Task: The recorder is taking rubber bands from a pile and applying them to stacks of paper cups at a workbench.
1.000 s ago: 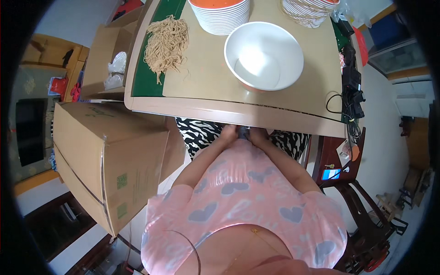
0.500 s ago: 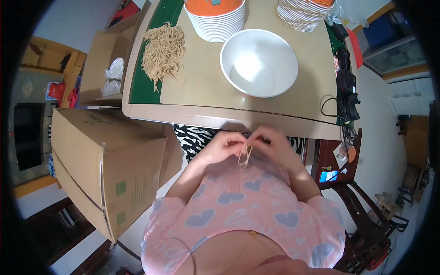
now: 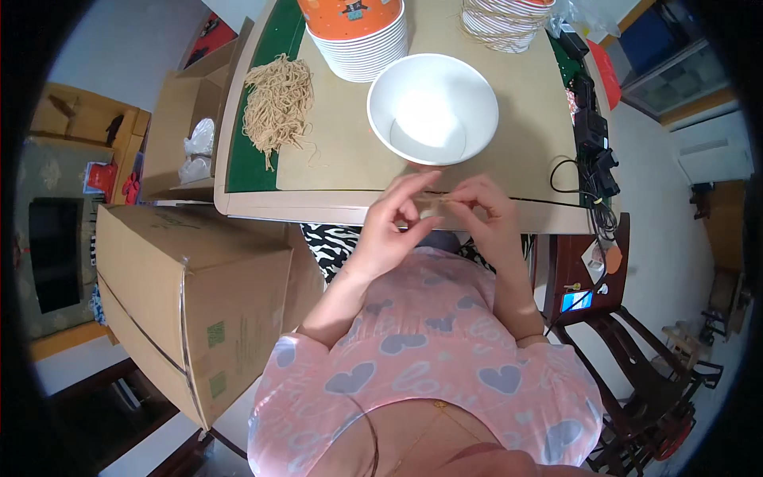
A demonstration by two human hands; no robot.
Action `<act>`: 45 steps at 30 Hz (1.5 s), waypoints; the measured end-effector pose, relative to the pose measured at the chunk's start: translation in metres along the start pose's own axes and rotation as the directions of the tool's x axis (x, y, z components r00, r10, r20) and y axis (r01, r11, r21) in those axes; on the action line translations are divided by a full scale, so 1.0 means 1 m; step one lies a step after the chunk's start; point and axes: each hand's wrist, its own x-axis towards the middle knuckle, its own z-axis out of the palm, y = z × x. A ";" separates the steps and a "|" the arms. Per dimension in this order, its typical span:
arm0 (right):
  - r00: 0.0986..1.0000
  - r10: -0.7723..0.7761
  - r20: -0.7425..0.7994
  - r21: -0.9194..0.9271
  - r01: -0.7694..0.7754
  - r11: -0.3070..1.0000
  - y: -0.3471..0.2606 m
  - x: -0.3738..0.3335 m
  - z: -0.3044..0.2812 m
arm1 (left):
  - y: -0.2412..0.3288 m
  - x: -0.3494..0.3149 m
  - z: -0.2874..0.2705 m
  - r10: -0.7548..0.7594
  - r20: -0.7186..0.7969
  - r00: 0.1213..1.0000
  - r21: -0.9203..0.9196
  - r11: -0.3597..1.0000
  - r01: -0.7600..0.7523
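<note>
At the table's front edge my two hands face each other, with a thin tan band between them. The fingertips of my right hand pinch one end of it. My left hand has its thumb and index finger spread and its other fingers curled at the band's other end; the exact grip there is partly hidden. Just beyond my hands stands a white paper bucket, upright, its inside showing. A loose heap of similar tan bands lies at the table's left.
Behind the bucket rises a stack of nested orange-and-white paper buckets. Another stack, wound with tan bands, stands at the back right. Black adapters and cables line the right edge. A large cardboard box is at my left.
Both hands have risen from my lap to the table edge, carrying the band forward. My fingers have spread more, and the band no longer hangs as a loop. The view has shifted slightly.
</note>
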 end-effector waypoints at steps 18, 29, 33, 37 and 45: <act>0.905 0.209 -0.372 0.175 -0.153 0.973 0.016 0.002 -0.027 | -0.015 -0.012 -0.046 -0.248 -0.234 0.940 -0.129 0.966 0.223; 0.866 0.433 0.250 0.416 -0.499 0.760 0.009 -0.011 0.039 | -0.001 -0.022 -0.009 0.152 -0.159 0.976 0.398 0.914 -0.078; 0.843 0.413 0.344 0.497 -0.537 0.682 0.013 -0.010 0.039 | 0.002 -0.026 -0.011 0.212 -0.041 0.976 0.533 0.831 -0.158; 0.838 0.436 0.329 0.661 -0.534 0.527 0.021 -0.011 0.035 | 0.000 -0.026 -0.013 0.217 0.019 0.976 0.558 0.808 -0.191; 0.887 0.425 0.181 0.863 -0.350 0.363 0.011 -0.005 0.023 | -0.021 -0.044 -0.024 0.035 0.290 0.956 0.613 0.761 -0.213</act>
